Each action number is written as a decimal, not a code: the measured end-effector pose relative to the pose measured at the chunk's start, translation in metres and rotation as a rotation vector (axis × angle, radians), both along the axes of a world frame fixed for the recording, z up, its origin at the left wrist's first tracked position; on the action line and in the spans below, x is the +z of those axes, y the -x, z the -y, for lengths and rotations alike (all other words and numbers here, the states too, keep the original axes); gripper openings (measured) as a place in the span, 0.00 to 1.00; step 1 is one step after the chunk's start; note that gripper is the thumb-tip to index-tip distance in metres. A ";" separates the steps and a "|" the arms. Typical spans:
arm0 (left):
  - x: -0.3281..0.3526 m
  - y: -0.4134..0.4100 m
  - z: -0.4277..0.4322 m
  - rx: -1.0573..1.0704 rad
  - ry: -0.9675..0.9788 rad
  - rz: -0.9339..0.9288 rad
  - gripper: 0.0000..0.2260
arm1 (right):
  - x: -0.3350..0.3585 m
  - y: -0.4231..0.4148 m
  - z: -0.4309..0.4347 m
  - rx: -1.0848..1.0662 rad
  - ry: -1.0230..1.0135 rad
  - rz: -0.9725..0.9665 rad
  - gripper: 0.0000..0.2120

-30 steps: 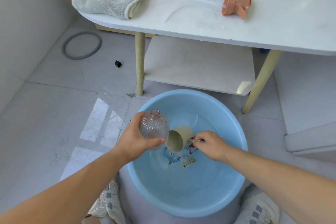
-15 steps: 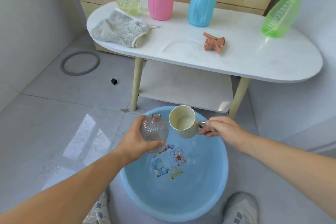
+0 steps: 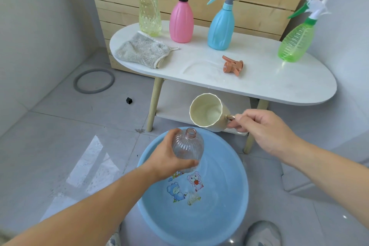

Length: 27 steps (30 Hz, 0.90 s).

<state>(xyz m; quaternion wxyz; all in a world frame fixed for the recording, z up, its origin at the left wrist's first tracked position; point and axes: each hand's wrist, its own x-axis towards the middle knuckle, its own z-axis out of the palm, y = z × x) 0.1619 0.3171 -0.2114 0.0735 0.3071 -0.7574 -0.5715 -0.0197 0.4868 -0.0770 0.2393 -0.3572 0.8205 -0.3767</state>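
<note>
Under both hands: blue basin (image 3: 225,215). Beyond them: white table (image 3: 269,86) w/ grey cloth (image 3: 141,50) and orange trigger head (image 3: 232,65); its edge is close behind the cup.

L hand (image 3: 165,160) grips clear bottle (image 3: 187,150) over the basin's far rim. Long axis is near upright, open neck pointing up and slightly away.

R hand (image 3: 265,130) pinches the handle of the cream cup (image 3: 207,112), up-right of the neck and apart from it. Cup is tipped sideways, mouth facing L.

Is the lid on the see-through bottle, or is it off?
Off. The clear bottle in the left hand shows a bare threaded neck, with no top on it.
</note>
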 end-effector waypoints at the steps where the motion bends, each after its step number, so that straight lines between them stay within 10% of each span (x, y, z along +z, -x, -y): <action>1: 0.001 0.000 0.000 0.003 0.004 0.000 0.48 | 0.002 -0.001 0.001 0.005 0.009 -0.020 0.16; 27: 0.007 0.007 0.004 0.017 0.019 -0.039 0.39 | -0.002 -0.002 0.005 0.014 0.038 -0.252 0.15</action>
